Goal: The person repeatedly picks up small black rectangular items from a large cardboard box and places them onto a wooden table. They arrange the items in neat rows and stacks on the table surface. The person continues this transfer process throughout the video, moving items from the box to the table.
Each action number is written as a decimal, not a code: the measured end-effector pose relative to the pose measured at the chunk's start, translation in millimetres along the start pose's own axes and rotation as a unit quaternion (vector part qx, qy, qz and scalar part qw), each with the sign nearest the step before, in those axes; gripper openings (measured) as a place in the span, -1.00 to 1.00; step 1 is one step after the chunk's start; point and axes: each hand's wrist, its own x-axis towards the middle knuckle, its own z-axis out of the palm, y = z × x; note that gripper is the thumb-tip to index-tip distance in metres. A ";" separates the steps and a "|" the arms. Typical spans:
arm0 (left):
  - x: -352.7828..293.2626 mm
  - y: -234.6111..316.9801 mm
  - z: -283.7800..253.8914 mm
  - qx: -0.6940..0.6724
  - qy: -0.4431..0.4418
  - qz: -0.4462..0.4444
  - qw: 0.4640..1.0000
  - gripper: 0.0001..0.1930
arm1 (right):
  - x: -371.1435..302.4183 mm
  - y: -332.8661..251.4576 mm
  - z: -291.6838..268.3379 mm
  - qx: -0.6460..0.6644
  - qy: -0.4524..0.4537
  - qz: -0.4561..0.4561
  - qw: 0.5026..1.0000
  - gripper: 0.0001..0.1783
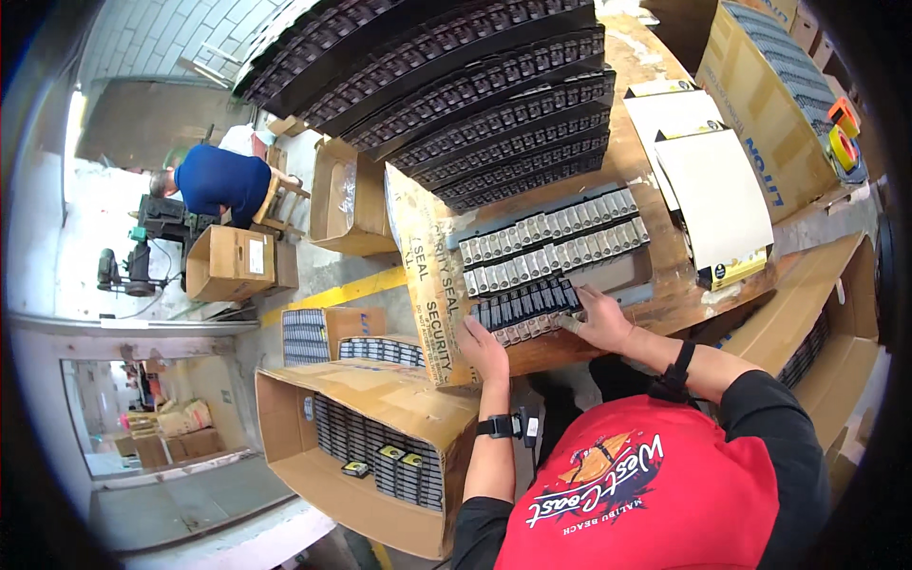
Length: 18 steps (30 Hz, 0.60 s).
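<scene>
A row of small black pieces [525, 302], packed side by side, is squeezed end to end between my two hands. My left hand [486, 348] presses on its left end, while my right hand [602, 322] grips the right end with the thumb along the top. Just beyond lie rows of small silver-and-black pieces [551, 249] with round marks, set on a grey tray [622, 274]. Another silver row [524, 330] shows partly beneath the black one, close to my fingers. What kind of pieces these are, I cannot make out.
Tall stacks of black-edged trays [503, 104] stand at the back of the wooden table [665, 204]. Flat cream cartons [712, 190] lie to the right. Open cardboard boxes [380, 380] of packs flank the table. A person in blue [226, 180] bends near machinery at far left.
</scene>
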 end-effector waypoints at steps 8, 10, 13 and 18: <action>36.9 17.0 16.9 0.108 -0.009 -0.040 0.993 -0.54 | 38.0 0.8 0.3 -0.062 -0.059 0.150 0.985 -0.45; 41.6 27.9 20.0 0.082 -0.019 -0.075 0.994 -0.53 | 40.3 2.5 4.6 -0.073 -0.003 0.119 0.990 -0.47; 35.7 31.1 15.7 -0.024 -0.027 -0.084 0.996 -0.56 | 28.0 -1.6 1.2 -0.046 -0.013 0.140 0.989 -0.50; 34.9 16.2 23.6 -0.148 0.004 -0.092 0.985 -0.65 | 28.5 2.6 7.2 -0.085 0.025 0.141 0.986 -0.57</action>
